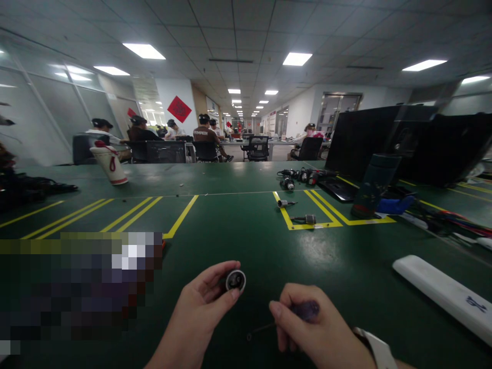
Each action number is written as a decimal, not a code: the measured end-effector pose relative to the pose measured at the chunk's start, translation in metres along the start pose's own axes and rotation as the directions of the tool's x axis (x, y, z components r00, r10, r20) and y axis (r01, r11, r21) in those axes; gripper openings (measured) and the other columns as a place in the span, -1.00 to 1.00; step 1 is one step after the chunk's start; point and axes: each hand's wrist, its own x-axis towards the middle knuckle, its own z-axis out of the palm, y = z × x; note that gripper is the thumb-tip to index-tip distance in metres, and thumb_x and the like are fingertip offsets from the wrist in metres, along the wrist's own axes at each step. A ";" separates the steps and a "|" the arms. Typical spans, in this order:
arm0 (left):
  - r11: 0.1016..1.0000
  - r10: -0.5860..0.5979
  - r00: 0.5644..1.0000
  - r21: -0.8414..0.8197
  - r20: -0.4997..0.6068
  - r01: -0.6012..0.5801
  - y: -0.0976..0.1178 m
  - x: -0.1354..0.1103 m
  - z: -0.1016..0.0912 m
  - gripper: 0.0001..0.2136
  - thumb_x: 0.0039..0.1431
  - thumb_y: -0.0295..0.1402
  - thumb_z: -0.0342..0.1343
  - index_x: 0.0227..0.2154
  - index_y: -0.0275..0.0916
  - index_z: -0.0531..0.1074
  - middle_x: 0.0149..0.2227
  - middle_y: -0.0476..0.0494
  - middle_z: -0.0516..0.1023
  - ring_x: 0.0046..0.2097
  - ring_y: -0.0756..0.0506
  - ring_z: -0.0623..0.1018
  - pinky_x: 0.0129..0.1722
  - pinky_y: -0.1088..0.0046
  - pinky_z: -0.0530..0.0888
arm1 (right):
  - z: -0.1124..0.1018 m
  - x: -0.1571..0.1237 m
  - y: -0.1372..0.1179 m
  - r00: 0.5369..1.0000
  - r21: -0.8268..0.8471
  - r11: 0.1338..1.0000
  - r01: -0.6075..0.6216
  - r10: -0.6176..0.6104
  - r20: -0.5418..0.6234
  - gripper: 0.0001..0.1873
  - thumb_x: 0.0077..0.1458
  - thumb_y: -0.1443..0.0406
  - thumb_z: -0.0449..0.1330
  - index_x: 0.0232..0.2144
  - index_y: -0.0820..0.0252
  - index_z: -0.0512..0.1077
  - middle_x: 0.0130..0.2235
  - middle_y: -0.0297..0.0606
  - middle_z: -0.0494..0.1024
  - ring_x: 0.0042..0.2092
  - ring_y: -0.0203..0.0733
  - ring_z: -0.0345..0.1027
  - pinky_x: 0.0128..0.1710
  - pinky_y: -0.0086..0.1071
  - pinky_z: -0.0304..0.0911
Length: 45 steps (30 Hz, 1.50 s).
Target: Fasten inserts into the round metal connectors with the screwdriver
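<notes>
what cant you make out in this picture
All in the head view:
- Round metal part with pale rim: its outer side is mostly hidden by the left hand.
- Purplish tool handle: its front end is covered by the right hand.
- Tiny ring near the thin dark shaft: too small to tell if attached.
- Lower left: a pixelated patch masks what's there.
- Long white case: cut off by the right edge.

Curled left hand [203, 307], fist-like right hand [313, 330]
</notes>
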 end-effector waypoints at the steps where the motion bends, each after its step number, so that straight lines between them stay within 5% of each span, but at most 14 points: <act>1: 1.000 0.002 1.000 -0.001 0.001 -0.002 0.000 0.000 0.000 -0.66 -0.19 -0.43 0.28 -0.24 -0.28 0.51 -0.21 -0.18 0.63 -0.13 -0.17 0.56 -0.09 0.36 0.44 | 0.002 0.001 0.001 1.000 -0.012 1.000 0.001 -0.001 0.002 -0.62 0.01 0.03 0.04 -0.63 0.18 0.21 -0.68 -0.37 0.32 -0.64 -0.37 0.14 -0.63 -0.50 0.06; 9: 1.000 0.018 1.000 -0.019 0.009 -0.018 0.000 0.001 0.001 -0.67 -0.22 -0.46 0.29 -0.27 -0.28 0.52 -0.24 -0.18 0.63 -0.15 -0.20 0.57 -0.09 0.30 0.43 | 0.005 -0.001 -0.004 0.996 -0.250 0.965 0.081 -0.087 -0.016 -0.67 0.02 0.20 0.03 -0.71 0.15 0.16 -0.72 -0.40 0.26 -0.64 -0.36 0.12 -0.61 -0.48 0.03; 12: 0.999 0.001 1.000 -0.033 0.015 -0.001 0.000 0.000 0.000 -0.66 -0.22 -0.43 0.30 -0.26 -0.27 0.53 -0.24 -0.17 0.63 -0.13 -0.20 0.56 -0.07 0.31 0.43 | 0.000 0.000 -0.011 0.999 -0.286 0.958 -0.026 0.018 -0.031 -0.65 -0.01 0.24 0.05 -0.75 0.15 0.13 -0.76 -0.44 0.21 -0.67 -0.38 0.09 -0.64 -0.49 0.00; 16: 0.992 -0.078 0.994 -0.097 0.070 0.085 0.000 0.001 -0.003 -0.63 -0.22 -0.41 0.30 -0.23 -0.26 0.53 -0.21 -0.18 0.63 -0.10 -0.21 0.55 -0.04 0.30 0.41 | -0.002 0.005 -0.002 0.978 0.081 0.975 -0.209 0.208 0.017 -0.69 0.00 0.15 0.07 -0.66 0.18 0.23 -0.78 -0.48 0.25 -0.73 -0.44 0.07 -0.73 -0.57 -0.08; 19: 0.981 -0.116 0.989 -0.148 0.091 0.129 0.001 0.000 -0.004 -0.63 -0.21 -0.40 0.29 -0.22 -0.26 0.54 -0.18 -0.19 0.61 -0.06 -0.23 0.52 0.00 0.28 0.38 | -0.002 0.011 0.008 0.965 0.396 0.884 -0.248 0.262 0.020 -0.66 -0.04 0.07 0.13 -0.63 0.21 0.25 -0.78 -0.46 0.31 -0.76 -0.47 0.05 -0.75 -0.60 -0.13; 22: 0.979 -0.135 0.987 -0.139 0.087 0.146 0.004 -0.002 -0.003 -0.63 -0.22 -0.40 0.29 -0.22 -0.26 0.54 -0.19 -0.20 0.61 -0.05 -0.25 0.51 0.01 0.25 0.36 | -0.005 0.011 0.009 0.964 0.619 0.753 -0.222 0.263 0.026 -0.65 -0.06 0.06 0.18 -0.60 0.22 0.27 -0.77 -0.46 0.33 -0.73 -0.48 0.08 -0.73 -0.62 -0.11; 25: 0.987 -0.133 0.988 -0.085 0.082 0.140 0.004 -0.002 0.000 -0.62 -0.23 -0.40 0.29 -0.22 -0.25 0.54 -0.21 -0.20 0.62 -0.07 -0.26 0.52 0.00 0.21 0.35 | -0.008 0.006 0.003 0.981 0.693 0.712 -0.111 0.190 -0.038 -0.63 -0.04 0.06 0.21 -0.60 0.23 0.27 -0.72 -0.44 0.37 -0.69 -0.47 0.13 -0.70 -0.61 -0.04; 29: 0.996 -0.078 0.995 -0.045 0.066 0.081 0.000 -0.003 0.002 -0.65 -0.25 -0.40 0.27 -0.27 -0.23 0.57 -0.25 -0.18 0.64 -0.13 -0.24 0.55 -0.07 0.24 0.40 | -0.010 -0.003 0.002 0.982 0.530 0.837 0.136 -0.043 -0.184 -0.65 0.05 0.08 0.16 -0.56 0.24 0.32 -0.59 -0.32 0.48 -0.57 -0.38 0.28 -0.58 -0.54 0.17; 32: 0.998 -0.045 0.998 -0.030 0.051 0.047 0.001 -0.006 0.004 -0.69 -0.25 -0.42 0.26 -0.32 -0.21 0.58 -0.27 -0.15 0.65 -0.15 -0.21 0.56 -0.12 0.31 0.44 | -0.009 -0.009 0.007 0.931 0.164 0.924 0.344 -0.313 -0.188 -0.70 0.13 0.18 0.10 -0.52 0.26 0.40 -0.52 -0.24 0.51 -0.50 -0.32 0.34 -0.51 -0.47 0.24; 35: 1.000 -0.025 0.999 -0.011 0.027 0.025 0.002 -0.010 0.007 -0.72 -0.23 -0.44 0.23 -0.33 -0.20 0.59 -0.26 -0.13 0.64 -0.14 -0.18 0.56 -0.13 0.36 0.45 | -0.008 -0.012 0.009 0.831 -0.165 0.838 0.521 -0.542 -0.128 -0.77 0.13 0.31 0.06 -0.51 0.26 0.44 -0.52 -0.23 0.52 -0.50 -0.30 0.37 -0.50 -0.46 0.25; 39: 1.000 0.006 0.999 0.005 0.033 -0.006 0.000 -0.008 0.008 -0.75 -0.23 -0.45 0.22 -0.38 -0.20 0.59 -0.18 -0.13 0.62 -0.13 -0.18 0.56 -0.14 0.39 0.46 | -0.005 -0.012 0.006 0.718 -0.320 0.698 0.640 -0.692 -0.073 -0.82 0.09 0.39 0.05 -0.49 0.24 0.42 -0.53 -0.22 0.54 -0.49 -0.28 0.38 -0.48 -0.44 0.28; 45: 0.999 0.017 0.998 0.037 0.062 -0.019 -0.006 -0.003 0.004 -0.81 -0.22 -0.48 0.19 -0.45 -0.19 0.59 -0.18 -0.13 0.62 -0.14 -0.16 0.56 -0.18 0.43 0.46 | -0.003 -0.010 0.005 0.692 -0.359 0.648 0.672 -0.722 -0.006 -0.81 0.11 0.39 0.02 -0.49 0.24 0.38 -0.52 -0.21 0.54 -0.48 -0.29 0.39 -0.45 -0.45 0.29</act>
